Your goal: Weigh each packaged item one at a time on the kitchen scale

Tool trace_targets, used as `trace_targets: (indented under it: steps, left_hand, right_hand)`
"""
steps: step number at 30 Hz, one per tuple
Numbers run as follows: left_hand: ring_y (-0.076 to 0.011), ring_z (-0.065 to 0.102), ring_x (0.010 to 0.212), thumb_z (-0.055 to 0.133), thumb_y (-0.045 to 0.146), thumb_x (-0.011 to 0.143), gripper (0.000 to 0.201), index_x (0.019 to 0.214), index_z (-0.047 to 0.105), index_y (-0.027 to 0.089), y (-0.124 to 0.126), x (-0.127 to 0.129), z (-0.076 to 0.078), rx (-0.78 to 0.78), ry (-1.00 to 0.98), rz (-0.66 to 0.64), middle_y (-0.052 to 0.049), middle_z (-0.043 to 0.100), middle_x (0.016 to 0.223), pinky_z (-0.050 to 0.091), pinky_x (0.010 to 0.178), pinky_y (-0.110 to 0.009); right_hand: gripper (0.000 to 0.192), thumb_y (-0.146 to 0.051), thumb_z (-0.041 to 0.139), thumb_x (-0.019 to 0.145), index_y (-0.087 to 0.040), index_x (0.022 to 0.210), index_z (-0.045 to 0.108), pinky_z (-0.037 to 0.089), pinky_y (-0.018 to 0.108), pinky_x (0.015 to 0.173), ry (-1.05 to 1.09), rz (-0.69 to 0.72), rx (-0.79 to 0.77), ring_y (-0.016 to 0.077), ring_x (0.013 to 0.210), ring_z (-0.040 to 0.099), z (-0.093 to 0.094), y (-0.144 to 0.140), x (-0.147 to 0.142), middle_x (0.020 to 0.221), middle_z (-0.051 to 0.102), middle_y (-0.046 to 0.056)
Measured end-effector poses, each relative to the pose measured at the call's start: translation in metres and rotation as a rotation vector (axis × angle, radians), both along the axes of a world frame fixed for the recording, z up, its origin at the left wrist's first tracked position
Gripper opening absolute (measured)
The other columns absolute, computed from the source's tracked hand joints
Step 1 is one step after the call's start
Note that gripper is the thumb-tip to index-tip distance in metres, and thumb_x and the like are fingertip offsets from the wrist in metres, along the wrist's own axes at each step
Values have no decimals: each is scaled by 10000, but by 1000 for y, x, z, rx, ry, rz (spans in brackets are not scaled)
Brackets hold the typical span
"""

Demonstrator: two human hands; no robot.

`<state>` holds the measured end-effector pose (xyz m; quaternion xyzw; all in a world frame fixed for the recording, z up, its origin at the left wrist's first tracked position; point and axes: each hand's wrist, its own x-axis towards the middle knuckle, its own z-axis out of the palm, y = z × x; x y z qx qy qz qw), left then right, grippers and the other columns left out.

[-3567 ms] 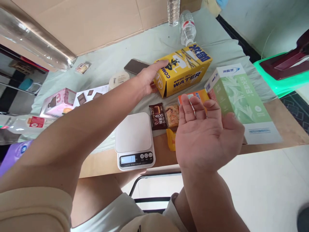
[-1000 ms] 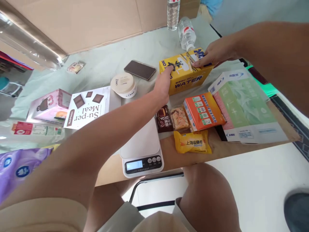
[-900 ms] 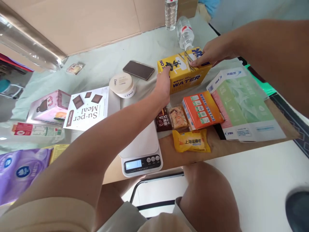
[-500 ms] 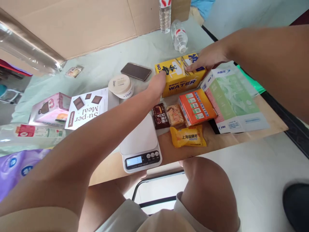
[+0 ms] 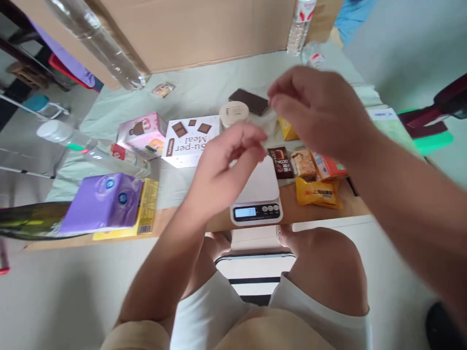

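A person seated at a cluttered wooden table holds both bare hands raised above it, blurred by motion and gripping nothing. The left hand hangs in front of a white digital kitchen scale, its fingers loosely curled and empty; the right hand is lifted higher and to the right, fingers bent with the tips drawn near the thumb, also empty. The scale sits at the table's near edge with its display lit, the reading too small to make out. Just to its right lie a dark cocoa snack packet, a small biscuit packet, an orange box and a yellow wrapped packet. A yellow carton shows only as a corner behind the right hand. Farther back stand a round cream jar and a dark smartphone on a pale green cloth. To the left are a white box printed "Su-per Meal", a pink box, a clear plastic bottle on its side and a purple tissue pack lying on a flat yellow package. Cardboard sheets lean at the back.
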<state>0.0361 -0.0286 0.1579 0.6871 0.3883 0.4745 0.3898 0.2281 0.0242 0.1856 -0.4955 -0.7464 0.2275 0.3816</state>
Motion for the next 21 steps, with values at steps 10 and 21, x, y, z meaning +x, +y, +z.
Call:
trace_targets:
  steps: [10,21]
  left_hand:
    - [-224,696,1022,662,212,865,101,963,678,233,-12,-122,-96,-81,20,796,-46,733,1017,558,990,-381]
    - [-271,316,1684,585,336,1000,577,1547,464,197,25,-126,-97,-519,-143,876,-104,462,1720,285,1395,-434]
  right_hand:
    - [279,-441,672,821,-240,1014,679,608,470,1056,563,-124,-406,223,1079,749,-112,-35,-97,1089,781,47]
    - [711,-534,693,872,-294,1520,522,407,656,1307,246,43,-560,374,1557,514,-131,-4,-113,1627,572,97]
